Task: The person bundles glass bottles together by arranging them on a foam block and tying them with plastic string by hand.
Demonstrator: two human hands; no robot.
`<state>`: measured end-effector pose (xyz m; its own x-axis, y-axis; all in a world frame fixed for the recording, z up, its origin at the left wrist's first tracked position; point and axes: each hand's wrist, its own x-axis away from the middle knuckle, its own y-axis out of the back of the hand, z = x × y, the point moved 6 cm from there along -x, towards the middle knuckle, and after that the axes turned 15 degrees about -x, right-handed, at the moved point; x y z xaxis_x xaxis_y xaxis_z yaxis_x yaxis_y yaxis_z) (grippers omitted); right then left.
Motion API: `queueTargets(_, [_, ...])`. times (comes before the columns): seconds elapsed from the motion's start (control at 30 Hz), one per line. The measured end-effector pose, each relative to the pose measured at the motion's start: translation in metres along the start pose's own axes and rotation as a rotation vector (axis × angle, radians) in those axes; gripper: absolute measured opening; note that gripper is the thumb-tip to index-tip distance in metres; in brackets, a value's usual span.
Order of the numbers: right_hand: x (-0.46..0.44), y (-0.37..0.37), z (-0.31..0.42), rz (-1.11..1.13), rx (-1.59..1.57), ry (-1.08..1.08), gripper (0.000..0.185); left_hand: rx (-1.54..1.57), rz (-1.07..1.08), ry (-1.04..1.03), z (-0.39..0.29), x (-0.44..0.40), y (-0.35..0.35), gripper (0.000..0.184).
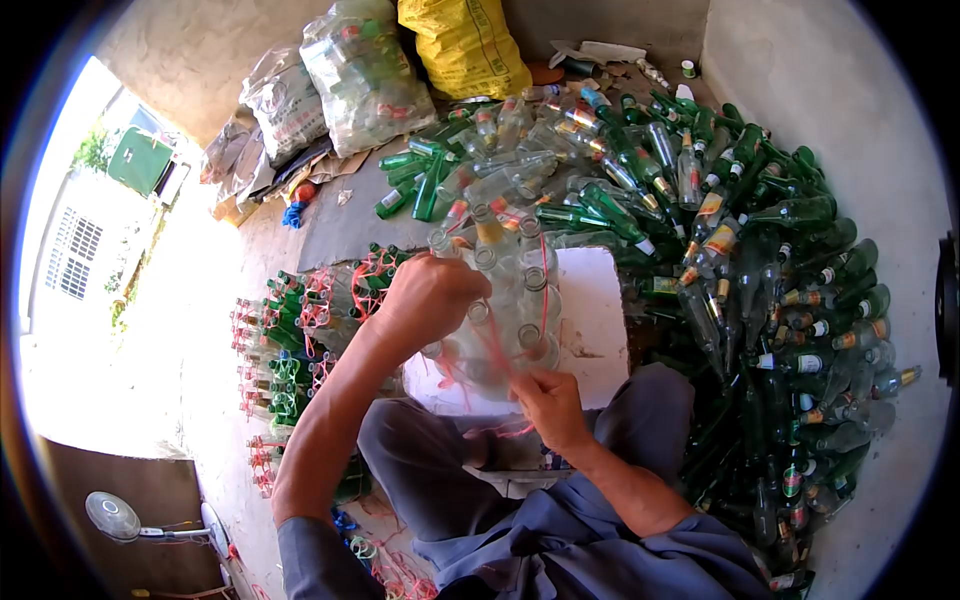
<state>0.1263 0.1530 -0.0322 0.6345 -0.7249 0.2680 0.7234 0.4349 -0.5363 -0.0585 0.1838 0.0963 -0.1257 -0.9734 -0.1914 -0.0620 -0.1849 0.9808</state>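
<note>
A group of clear glass bottles [487, 268] stands upright on the low white tabletop [597, 325], towards its left edge, with pink twine [543, 295] running along the necks on the group's right side. The right hand [552, 408], near the tabletop's near edge, has its grip pinched together on a blurred length of that twine. The left hand [435, 295] is curled at the left side of the group; its fingertips are hidden, so whether its grip is clamped on twine or a neck cannot be told.

The likeliest trouble is an uneven pull: a sharp tug from the right hand could tip an outer bottle or knock glass against glass. Slack might let the strand ride up and slip off a neck. The loose bottle pile [745, 270] lies beyond the tabletop's right edge, so a bottle toppling that way could strike it and break.
</note>
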Motion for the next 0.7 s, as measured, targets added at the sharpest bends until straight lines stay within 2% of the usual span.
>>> queueTargets(0.07, [0.002,0.000,0.007,0.066,0.073,0.145,0.035,-0.001,0.002,-0.007,0.001,-0.001,-0.003,0.018])
queueTargets(0.17, [0.010,-0.001,0.013,0.052,0.011,0.031,0.035,0.038,0.121,0.096,0.007,0.000,-0.010,0.016])
queueTargets(0.3, [0.015,-0.004,0.021,0.110,0.050,0.147,0.035,0.180,0.287,0.201,0.020,0.005,-0.027,0.016])
queueTargets(0.4, [0.018,-0.004,0.024,0.099,0.038,0.139,0.035,0.153,0.236,0.108,0.016,0.005,-0.025,0.018])
queueTargets(0.5, [0.022,-0.005,0.031,0.065,0.023,0.124,0.034,0.149,0.281,0.049,0.011,0.005,-0.020,0.028])
queueTargets(0.6, [0.023,0.001,0.035,0.054,0.060,0.190,0.034,0.505,0.267,0.267,0.020,0.012,-0.012,0.036])
queueTargets(0.7, [0.023,0.007,0.033,0.045,0.051,0.209,0.033,0.293,0.085,0.126,-0.010,0.025,0.014,0.046])
